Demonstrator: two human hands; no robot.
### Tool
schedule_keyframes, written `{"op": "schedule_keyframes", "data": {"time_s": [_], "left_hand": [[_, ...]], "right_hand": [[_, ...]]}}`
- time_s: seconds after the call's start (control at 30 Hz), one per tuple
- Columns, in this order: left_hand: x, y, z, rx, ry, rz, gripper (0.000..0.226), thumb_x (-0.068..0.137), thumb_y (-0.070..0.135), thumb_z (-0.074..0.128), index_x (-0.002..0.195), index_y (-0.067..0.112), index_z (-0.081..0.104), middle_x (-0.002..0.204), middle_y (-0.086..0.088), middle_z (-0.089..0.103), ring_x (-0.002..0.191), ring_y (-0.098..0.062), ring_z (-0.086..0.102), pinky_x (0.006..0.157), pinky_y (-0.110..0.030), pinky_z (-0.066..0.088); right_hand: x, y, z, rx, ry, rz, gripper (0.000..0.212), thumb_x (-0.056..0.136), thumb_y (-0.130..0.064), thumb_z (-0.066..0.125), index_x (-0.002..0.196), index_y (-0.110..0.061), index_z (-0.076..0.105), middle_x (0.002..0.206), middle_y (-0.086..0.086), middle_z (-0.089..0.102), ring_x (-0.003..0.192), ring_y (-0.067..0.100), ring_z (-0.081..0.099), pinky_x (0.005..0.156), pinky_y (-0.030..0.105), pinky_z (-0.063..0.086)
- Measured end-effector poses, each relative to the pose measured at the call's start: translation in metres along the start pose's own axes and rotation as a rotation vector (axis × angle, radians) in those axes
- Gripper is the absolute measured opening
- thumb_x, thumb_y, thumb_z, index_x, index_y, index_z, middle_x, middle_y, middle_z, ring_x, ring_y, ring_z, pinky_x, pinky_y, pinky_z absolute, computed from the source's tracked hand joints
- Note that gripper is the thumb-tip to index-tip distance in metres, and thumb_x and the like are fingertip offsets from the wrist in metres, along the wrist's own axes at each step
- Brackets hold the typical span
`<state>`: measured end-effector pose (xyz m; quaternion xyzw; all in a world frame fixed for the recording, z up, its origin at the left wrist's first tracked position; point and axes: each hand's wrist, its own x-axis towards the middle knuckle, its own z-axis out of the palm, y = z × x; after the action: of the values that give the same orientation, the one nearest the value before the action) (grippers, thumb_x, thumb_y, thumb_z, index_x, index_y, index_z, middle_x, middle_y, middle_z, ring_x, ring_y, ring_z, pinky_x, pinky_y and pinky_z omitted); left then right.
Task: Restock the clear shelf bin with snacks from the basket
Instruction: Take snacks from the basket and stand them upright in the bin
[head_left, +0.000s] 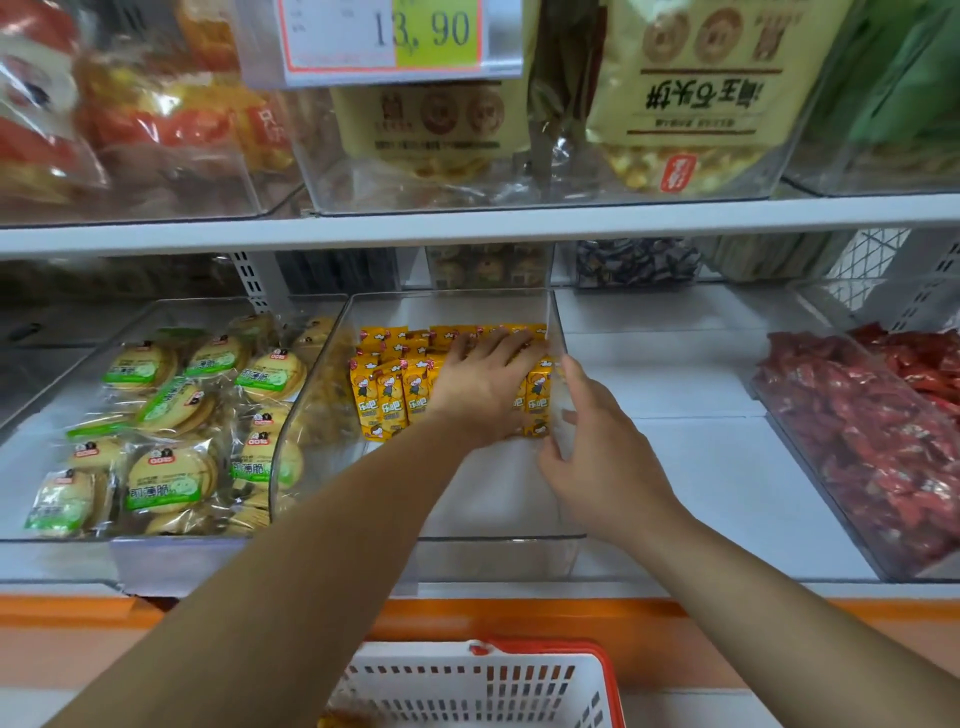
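Clear bin (498, 558) mid shelf (685, 467); yellow snack packs (385, 397) upright at far end. Left hand (483, 387) flat, fingers spread, pressing packs. Right hand (602, 452) pinches bin's right wall, thumb inside. White basket (467, 680) near, below. Biscuits (166, 478) left, red sweets (857, 441) right.

Shop shelving, white.
- Upper shelf (467, 228): spans the full width, with a price tag (384, 36) above its front edge.
- Lower shelf (675, 395): white boards.
- Slotted upright (260, 280): back left.
- Mesh panel (872, 254): back right.
- Orange strip (519, 613): below the lower shelf's front edge.
- Light: soft and even.
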<state>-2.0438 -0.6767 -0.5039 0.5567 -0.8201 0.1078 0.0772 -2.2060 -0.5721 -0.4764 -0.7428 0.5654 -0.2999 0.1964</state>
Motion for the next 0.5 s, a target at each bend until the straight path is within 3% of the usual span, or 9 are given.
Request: {"op": "schedule_keyframes", "data": {"time_s": [0.13,0.23,0.3,0.4,0.5], "left_hand": [[-0.008,0.006,-0.031,-0.145,-0.013,-0.086,0.088,0.082,0.048,0.074,0.156,0.036,0.028,0.163,0.004,0.034,0.151,-0.026,0.029,0.122,-0.053,0.017],[-0.032,0.007,-0.073,-0.311,0.053,-0.214,0.069,0.086,0.043,0.068,0.149,0.029,0.042,0.15,-0.004,0.051,0.135,-0.03,0.05,0.114,-0.046,0.036],[-0.065,0.003,-0.102,-0.478,0.053,-0.221,0.057,0.09,0.041,0.069,0.143,0.028,0.051,0.142,-0.001,0.056,0.125,-0.023,0.056,0.106,-0.037,0.044],[-0.142,-0.004,-0.137,-0.648,0.0,-0.15,0.017,0.093,0.035,0.071,0.107,0.038,0.063,0.107,0.013,0.067,0.09,-0.001,0.061,0.08,-0.026,0.05],[-0.217,-0.007,-0.146,-0.677,-0.187,-0.116,0.006,0.091,0.036,0.07,0.089,0.04,0.065,0.081,0.015,0.069,0.075,0.001,0.064,0.067,-0.022,0.053]], "right_hand": [[0.001,-0.003,-0.006,-0.166,0.025,0.004,0.08,0.086,-0.033,0.06,0.154,-0.028,0.019,0.144,-0.001,0.04,0.126,0.024,0.046,0.089,0.038,0.048],[-0.003,-0.016,-0.015,-0.326,0.059,-0.006,0.07,0.083,-0.036,0.063,0.145,-0.021,0.036,0.141,0.004,0.04,0.129,0.029,0.035,0.096,0.04,0.045],[-0.009,-0.031,-0.022,-0.377,0.065,-0.016,0.065,0.081,-0.037,0.063,0.141,-0.02,0.043,0.142,0.005,0.041,0.128,0.029,0.034,0.101,0.041,0.042],[-0.032,-0.059,-0.026,-0.293,0.065,-0.103,0.05,0.081,-0.036,0.064,0.129,-0.024,0.054,0.132,0.0,0.049,0.122,0.025,0.04,0.098,0.038,0.043],[-0.067,-0.081,-0.012,-0.199,-0.127,-0.202,0.028,0.08,-0.042,0.06,0.107,-0.034,0.062,0.113,-0.013,0.058,0.111,0.013,0.05,0.087,0.034,0.048]]}}
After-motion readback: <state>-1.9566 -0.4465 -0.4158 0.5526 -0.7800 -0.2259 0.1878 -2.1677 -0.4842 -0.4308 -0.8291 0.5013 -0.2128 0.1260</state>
